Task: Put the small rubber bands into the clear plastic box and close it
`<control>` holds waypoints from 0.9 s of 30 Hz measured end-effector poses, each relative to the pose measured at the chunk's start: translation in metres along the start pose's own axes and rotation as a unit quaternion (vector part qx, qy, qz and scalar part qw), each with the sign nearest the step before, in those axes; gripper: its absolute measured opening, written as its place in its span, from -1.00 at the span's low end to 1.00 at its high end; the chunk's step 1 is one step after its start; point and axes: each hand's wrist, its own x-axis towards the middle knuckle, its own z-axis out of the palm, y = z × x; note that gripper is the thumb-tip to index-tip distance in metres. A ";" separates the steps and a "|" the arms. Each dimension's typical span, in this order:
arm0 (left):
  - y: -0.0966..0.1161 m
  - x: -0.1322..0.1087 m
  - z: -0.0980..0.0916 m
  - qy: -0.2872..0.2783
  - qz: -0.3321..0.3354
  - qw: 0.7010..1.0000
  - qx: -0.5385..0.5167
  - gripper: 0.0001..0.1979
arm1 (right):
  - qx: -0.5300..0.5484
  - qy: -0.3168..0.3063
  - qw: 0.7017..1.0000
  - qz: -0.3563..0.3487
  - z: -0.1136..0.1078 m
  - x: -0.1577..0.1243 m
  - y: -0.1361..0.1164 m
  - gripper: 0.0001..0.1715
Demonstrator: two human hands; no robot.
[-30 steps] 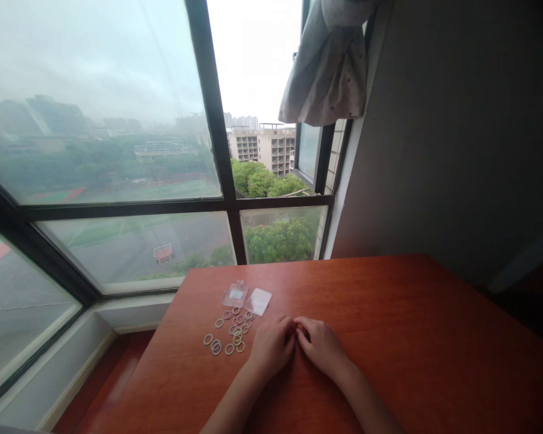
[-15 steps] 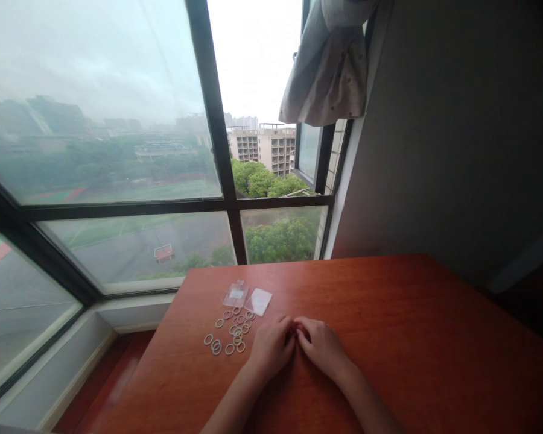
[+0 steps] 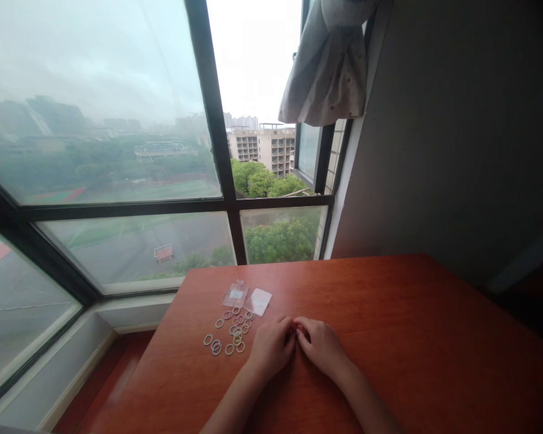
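Observation:
My left hand (image 3: pixel 273 343) and my right hand (image 3: pixel 319 343) meet fingertip to fingertip low over the wooden table (image 3: pixel 366 295). Fingers on both are curled closed, and whatever lies between them, if anything, is hidden. Just left of my left hand lie several small pale hair ties (image 3: pixel 238 339), some overlapping, in muted grey, pink and yellowish tones. Behind those rings sit a clear plastic box (image 3: pixel 236 294) and a flat, whitish square piece (image 3: pixel 258 301) that may be its lid.
The table's left edge runs beside a windowsill (image 3: pixel 140 310). Large dark-framed windows (image 3: pixel 230 181) rise beyond the far edge, one pane standing open. A knotted curtain (image 3: pixel 328 78) hangs above, and a dark wall (image 3: pixel 434 150) stands at the right.

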 end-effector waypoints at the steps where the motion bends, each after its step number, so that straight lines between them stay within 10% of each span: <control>1: 0.000 0.000 0.000 0.000 0.001 1.000 0.000 -0.91 | -0.001 -0.001 1.000 0.001 0.000 0.000 0.000 -0.74; 27: 0.002 0.001 -0.002 -0.006 -0.005 1.000 0.001 -0.92 | -0.002 -0.011 1.000 0.009 -0.003 0.000 -0.003 -0.74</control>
